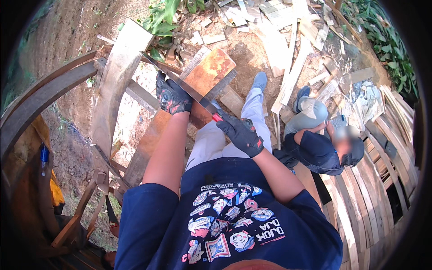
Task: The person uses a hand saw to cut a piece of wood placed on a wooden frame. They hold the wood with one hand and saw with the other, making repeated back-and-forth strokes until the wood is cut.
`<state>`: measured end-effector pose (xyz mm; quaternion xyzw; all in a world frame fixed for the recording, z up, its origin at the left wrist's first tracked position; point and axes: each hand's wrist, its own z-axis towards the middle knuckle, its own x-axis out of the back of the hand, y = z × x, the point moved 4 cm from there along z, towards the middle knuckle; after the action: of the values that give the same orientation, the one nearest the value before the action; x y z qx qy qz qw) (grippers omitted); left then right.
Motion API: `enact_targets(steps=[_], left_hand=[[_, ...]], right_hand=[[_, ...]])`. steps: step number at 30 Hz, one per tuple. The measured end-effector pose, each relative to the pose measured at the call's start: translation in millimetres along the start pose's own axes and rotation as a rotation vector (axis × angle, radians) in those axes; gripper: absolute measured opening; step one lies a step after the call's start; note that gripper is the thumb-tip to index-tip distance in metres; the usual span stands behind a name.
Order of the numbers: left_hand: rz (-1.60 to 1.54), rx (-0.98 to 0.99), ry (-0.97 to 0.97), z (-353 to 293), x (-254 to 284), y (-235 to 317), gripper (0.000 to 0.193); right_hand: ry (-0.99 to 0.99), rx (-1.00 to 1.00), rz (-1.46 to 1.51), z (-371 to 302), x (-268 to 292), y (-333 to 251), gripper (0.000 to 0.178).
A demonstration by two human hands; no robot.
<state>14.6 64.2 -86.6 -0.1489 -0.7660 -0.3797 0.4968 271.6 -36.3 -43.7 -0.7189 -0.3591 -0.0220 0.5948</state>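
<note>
My left hand (172, 96), in a black glove, presses on the blade of a metal framing square (182, 81) that lies across a reddish wooden board (211, 72). My right hand (240, 132), also gloved, grips a red pencil (217, 118) at the square's near end, tip against the board. The board slopes away from me over my light-trousered legs. The square's long arm runs up-left toward a pale curved plank (118, 76).
A crouching person in a dark cap (321, 150) sits at my right beside stacked planks (382, 153). Offcuts and scrap wood (279, 31) litter the dirt ahead. Curved dark timbers (40, 94) arc at left, with a handsaw (110, 211) low down.
</note>
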Motion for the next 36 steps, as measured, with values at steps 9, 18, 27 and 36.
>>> enact_targets(steps=[9,18,27,36], left_hand=[[0.061,0.003,0.042,-2,-4,-2,0.05],[0.072,0.031,0.06,-1,2,3,0.049],[0.108,0.031,0.112,-6,7,12,0.047],[-0.175,0.026,-0.005,0,21,-3,0.083]], right_hand=[[-0.245,-0.291,0.193,-71,15,32,0.05],[-0.21,-0.293,0.173,-73,43,2,0.057],[-0.064,-0.238,0.141,-132,118,-72,0.064],[0.087,-0.317,0.074,-146,197,-160,0.061]])
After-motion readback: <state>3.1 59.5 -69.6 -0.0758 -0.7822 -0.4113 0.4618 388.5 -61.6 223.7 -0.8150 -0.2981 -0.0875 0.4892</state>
